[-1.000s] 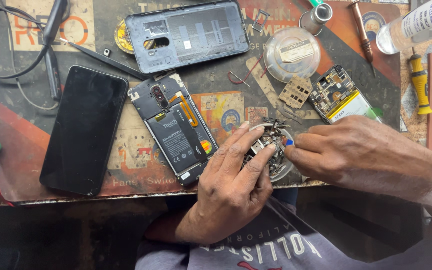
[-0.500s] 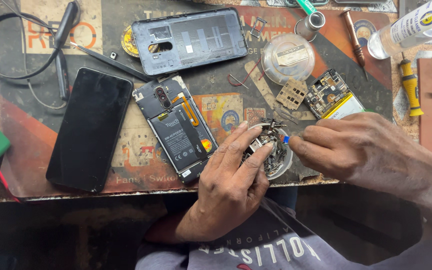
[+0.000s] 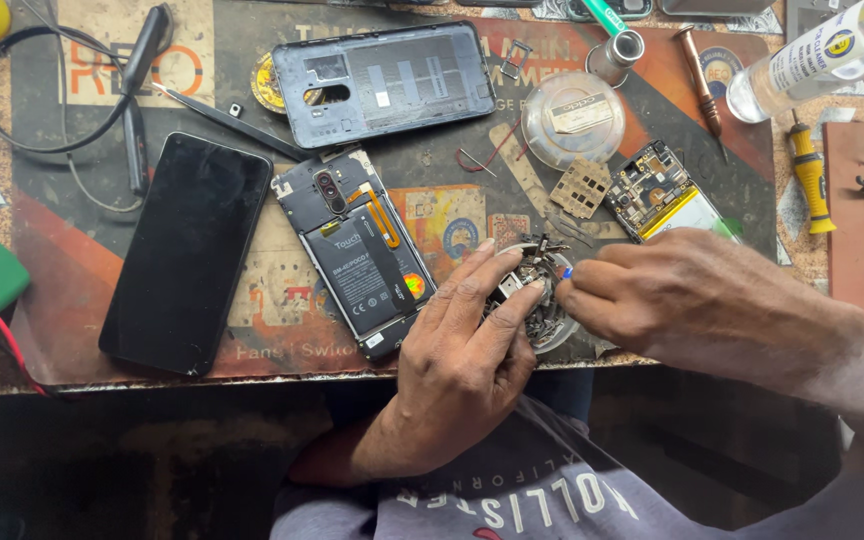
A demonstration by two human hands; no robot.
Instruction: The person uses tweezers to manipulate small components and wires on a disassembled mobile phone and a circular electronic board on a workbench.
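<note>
Hands: left hand (image 3: 462, 345) spread-fingered over the parts dish (image 3: 537, 300); right hand (image 3: 682, 300) pinching a blue-tipped tool (image 3: 567, 272) at its 3 o'clock.
Opened phone (image 3: 357, 250): at the dish's 9 o'clock — back cover (image 3: 382, 80) off, board (image 3: 652, 195) out.
Progress: I judge teardown done, reassembly outstanding.

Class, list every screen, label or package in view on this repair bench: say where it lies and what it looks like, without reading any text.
Phone screen: left, black rectangle, dark.
Battery label: inside the opened phone, centre, black with white print.
Bottle label: top right, white with yellow-blue badge.
</note>
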